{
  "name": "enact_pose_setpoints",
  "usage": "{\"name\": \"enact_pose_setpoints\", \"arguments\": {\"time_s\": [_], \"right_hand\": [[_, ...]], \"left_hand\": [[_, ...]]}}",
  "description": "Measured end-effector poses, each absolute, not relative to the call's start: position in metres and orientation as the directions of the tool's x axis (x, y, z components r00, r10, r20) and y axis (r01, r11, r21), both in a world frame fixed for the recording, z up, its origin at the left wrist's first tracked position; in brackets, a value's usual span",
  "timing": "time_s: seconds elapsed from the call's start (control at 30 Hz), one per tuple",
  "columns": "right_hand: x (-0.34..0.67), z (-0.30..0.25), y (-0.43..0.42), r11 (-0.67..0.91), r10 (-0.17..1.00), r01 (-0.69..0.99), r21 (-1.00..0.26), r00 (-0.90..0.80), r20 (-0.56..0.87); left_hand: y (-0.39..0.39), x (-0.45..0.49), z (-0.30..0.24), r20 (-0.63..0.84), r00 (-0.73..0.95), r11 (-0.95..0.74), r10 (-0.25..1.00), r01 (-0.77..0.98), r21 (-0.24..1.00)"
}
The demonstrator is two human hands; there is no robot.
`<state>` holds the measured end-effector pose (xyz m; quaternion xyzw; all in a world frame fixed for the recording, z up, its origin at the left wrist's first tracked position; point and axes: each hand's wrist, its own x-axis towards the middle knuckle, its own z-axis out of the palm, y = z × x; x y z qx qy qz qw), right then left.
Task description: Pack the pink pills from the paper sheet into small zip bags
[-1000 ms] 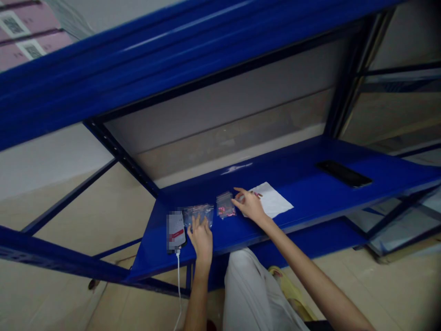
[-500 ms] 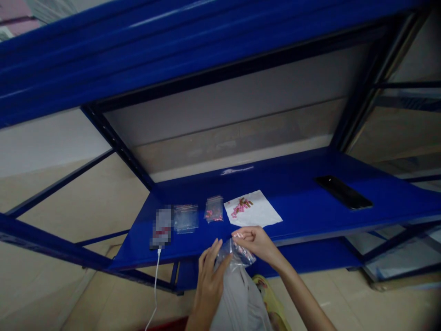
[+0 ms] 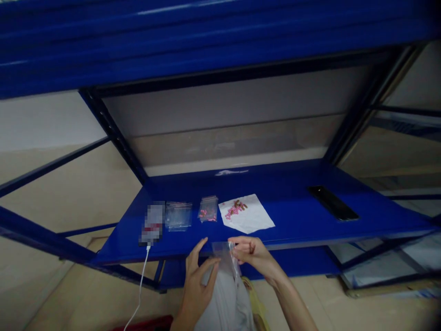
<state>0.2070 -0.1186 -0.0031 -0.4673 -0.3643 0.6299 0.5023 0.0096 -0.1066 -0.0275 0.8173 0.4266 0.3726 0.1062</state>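
Observation:
In front of the shelf's near edge, my right hand (image 3: 257, 258) pinches one side of a small clear plastic bag (image 3: 223, 251). My left hand (image 3: 199, 281) is at the bag's left, fingers and thumb apart; whether a fingertip touches the plastic I cannot tell. Just beyond, pink and brown pills or capsules (image 3: 234, 210) lie heaped on a white paper sheet (image 3: 257, 219). To its left are small clear bags with pink pieces inside (image 3: 208, 209), then a stack of clear bags (image 3: 178, 216).
All this rests on a blue metal shelf (image 3: 289, 202). A phone-like device (image 3: 151, 224), blurred out, is at the left with a white cable (image 3: 141, 280) hanging down. A black phone (image 3: 332, 202) lies right. Another blue shelf (image 3: 206, 43) crosses above.
The bag has been turned and spread flatter, its edge now upright by my right fingers. My left hand has drawn slightly away from it. The view has shifted a little.

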Motion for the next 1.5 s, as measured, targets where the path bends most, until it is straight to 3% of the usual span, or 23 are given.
{"name": "enact_pose_setpoints", "arguments": {"time_s": [0.07,0.13,0.33,0.47,1.03,1.3,1.5], "right_hand": [[0.201,-0.005,-0.119,-0.22,0.974,-0.276,-0.935,-0.018,-0.224],[0.192,-0.006,-0.119,-0.204,0.977,-0.262,-0.943,0.001,-0.212],[0.159,-0.002,-0.119,-0.183,0.983,-0.259,-0.948,-0.017,-0.185],[0.145,0.001,-0.118,-0.197,0.98,-0.277,-0.94,-0.019,-0.199],[0.112,0.005,-0.122,-0.306,0.947,-0.255,-0.917,0.019,-0.321],[0.112,-0.002,-0.128,-0.211,0.972,-0.197,-0.957,0.061,-0.227],[0.113,-0.002,-0.131,-0.182,0.982,-0.218,-0.959,0.009,-0.188]], "left_hand": [[-0.108,0.007,-0.022,0.564,0.324,-0.605,0.759,0.671,0.429],[-0.11,0.006,-0.016,0.574,0.275,-0.575,0.771,0.687,0.443],[-0.11,0.009,-0.005,0.336,0.303,-0.451,0.892,0.536,0.713],[-0.104,0.0,-0.004,0.273,0.31,-0.397,0.911,0.477,0.784],[-0.104,-0.021,0.009,0.259,0.253,-0.335,0.932,0.334,0.881],[-0.106,-0.023,0.013,0.233,0.339,-0.366,0.912,0.41,0.836],[-0.109,-0.023,0.014,0.185,0.354,-0.312,0.917,0.346,0.885]]}}
